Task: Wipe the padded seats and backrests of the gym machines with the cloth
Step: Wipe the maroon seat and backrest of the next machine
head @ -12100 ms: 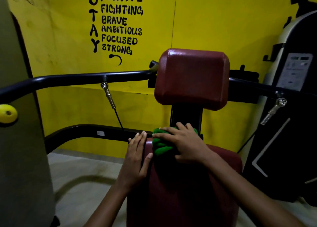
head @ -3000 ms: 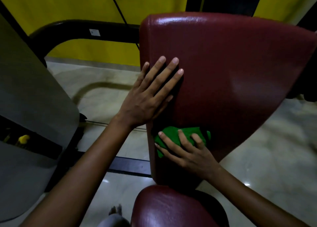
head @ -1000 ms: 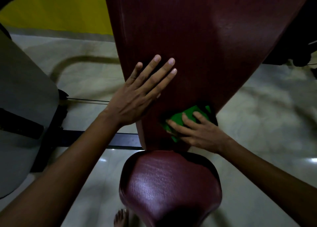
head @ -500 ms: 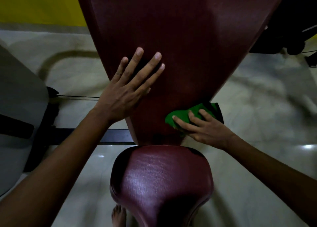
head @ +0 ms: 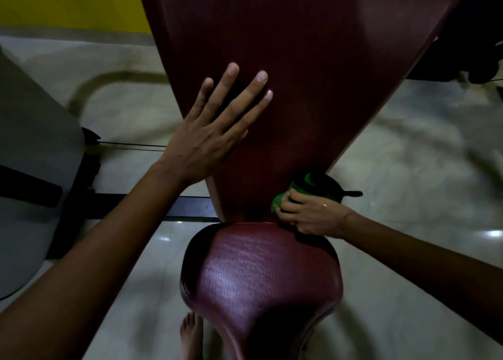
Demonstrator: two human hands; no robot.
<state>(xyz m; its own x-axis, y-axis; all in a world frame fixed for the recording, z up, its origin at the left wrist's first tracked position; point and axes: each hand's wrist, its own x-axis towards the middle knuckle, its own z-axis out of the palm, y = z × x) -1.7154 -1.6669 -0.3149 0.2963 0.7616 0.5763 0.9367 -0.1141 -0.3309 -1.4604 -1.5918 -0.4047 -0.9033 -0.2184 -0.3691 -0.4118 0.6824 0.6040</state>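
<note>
A dark red padded backrest [head: 313, 74] tapers down towards a dark red padded seat [head: 261, 280] just below it. My left hand [head: 217, 125] lies flat on the backrest's left side with straight, spread fingers. My right hand [head: 307, 215] grips a bunched green cloth [head: 283, 199] at the backrest's lower right corner, just above the seat's back edge. Part of the cloth is hidden by my fingers and by shadow behind the pad.
A grey machine shroud [head: 30, 196] stands at the left, with a dark frame bar [head: 187, 207] and a thin cable [head: 130, 144] running behind the backrest. Pale tiled floor [head: 408, 196] surrounds the seat. A bare foot [head: 190, 335] shows under it. A yellow wall [head: 68, 3] is at the top left.
My right hand has slid the cloth down and right, from the backrest's lower face to its bottom right corner, curling round it. My left hand stays flat on the backrest.
</note>
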